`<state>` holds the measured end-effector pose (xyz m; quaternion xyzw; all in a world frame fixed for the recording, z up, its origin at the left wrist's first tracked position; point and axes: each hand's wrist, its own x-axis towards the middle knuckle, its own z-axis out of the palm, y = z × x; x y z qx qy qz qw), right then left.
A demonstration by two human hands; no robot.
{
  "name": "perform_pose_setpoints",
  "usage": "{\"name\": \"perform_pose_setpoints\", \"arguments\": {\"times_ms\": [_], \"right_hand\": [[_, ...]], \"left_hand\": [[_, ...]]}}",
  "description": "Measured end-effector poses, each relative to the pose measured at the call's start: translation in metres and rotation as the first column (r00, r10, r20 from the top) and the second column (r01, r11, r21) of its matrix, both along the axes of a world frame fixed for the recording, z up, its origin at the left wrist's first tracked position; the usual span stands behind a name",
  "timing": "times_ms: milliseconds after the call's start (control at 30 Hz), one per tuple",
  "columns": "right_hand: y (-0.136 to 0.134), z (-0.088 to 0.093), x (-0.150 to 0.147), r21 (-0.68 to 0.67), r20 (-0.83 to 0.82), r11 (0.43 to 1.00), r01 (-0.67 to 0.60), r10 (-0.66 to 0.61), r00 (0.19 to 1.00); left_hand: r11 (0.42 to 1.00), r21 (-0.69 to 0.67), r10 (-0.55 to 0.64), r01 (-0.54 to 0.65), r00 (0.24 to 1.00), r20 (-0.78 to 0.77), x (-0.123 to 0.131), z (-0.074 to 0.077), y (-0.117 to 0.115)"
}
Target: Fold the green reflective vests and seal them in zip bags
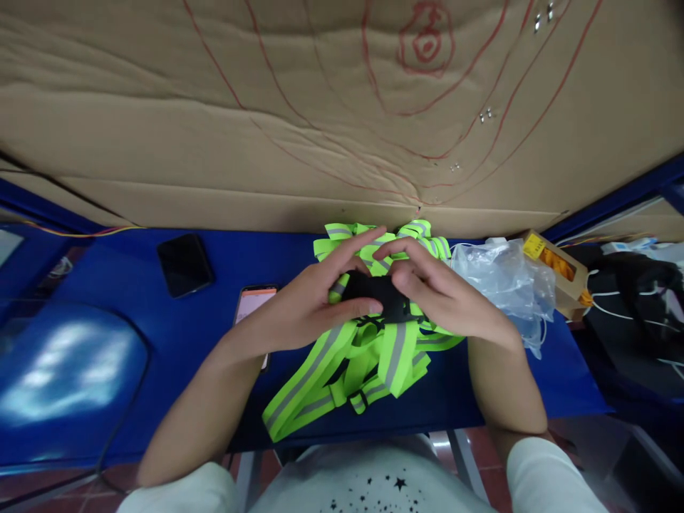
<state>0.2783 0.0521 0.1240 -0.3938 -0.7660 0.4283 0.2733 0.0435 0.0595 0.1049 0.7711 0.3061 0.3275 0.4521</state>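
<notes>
A black piece [374, 292], like a flat pad or wide buckle, lies between my two hands, joined to neon-yellow reflective straps [400, 353] with grey stripes. My left hand [310, 299] grips its left side, thumb across the near face and fingers over the far side. On the other side, my right hand [438, 288] pinches the right edge with thumb and bent fingers. The straps hang toward me in loops over the table edge, with a small black buckle [357, 400] on one. More bunched yellow strap [422, 231] lies behind my hands.
The blue table [197, 320] carries a black phone-like object [184, 265] at left and a lit phone [255, 298], partly under my left forearm. Clear plastic bags [505, 281] and an open cardboard box [558, 271] with orange contents are at right. A cardboard wall [267, 157] rises behind.
</notes>
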Motion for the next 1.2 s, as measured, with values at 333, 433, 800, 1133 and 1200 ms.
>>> {"name": "perform_pose_setpoints", "arguments": {"times_ms": [333, 433, 800, 1133, 1200], "right_hand": [[-0.01, 0.01, -0.001, 0.096, -0.019, 0.99, -0.104, 0.107, 0.994], [-0.012, 0.006, -0.005, 0.055, -0.042, 0.997, -0.047, 0.049, 0.998], [-0.007, -0.004, -0.011, -0.328, -0.47, 0.939, 0.103, -0.257, 0.844], [-0.013, -0.003, -0.015, -0.278, -0.497, 0.948, 0.151, -0.277, 0.822], [-0.012, -0.005, -0.014, -0.226, -0.482, 0.96, 0.164, -0.257, 0.838]], "left_hand": [[0.901, -0.391, 0.325, -0.189, 0.891, 0.318, 0.004, 0.015, -0.008], [0.871, -0.466, 0.34, -0.157, 0.877, 0.339, 0.008, 0.013, -0.011], [0.983, -0.087, 0.179, -0.161, 0.948, 0.262, 0.013, -0.002, -0.008], [0.957, -0.289, 0.087, 0.011, 0.941, 0.326, 0.034, -0.002, -0.009], [0.955, -0.27, 0.197, -0.125, 0.946, 0.259, 0.033, -0.002, -0.009]]}}
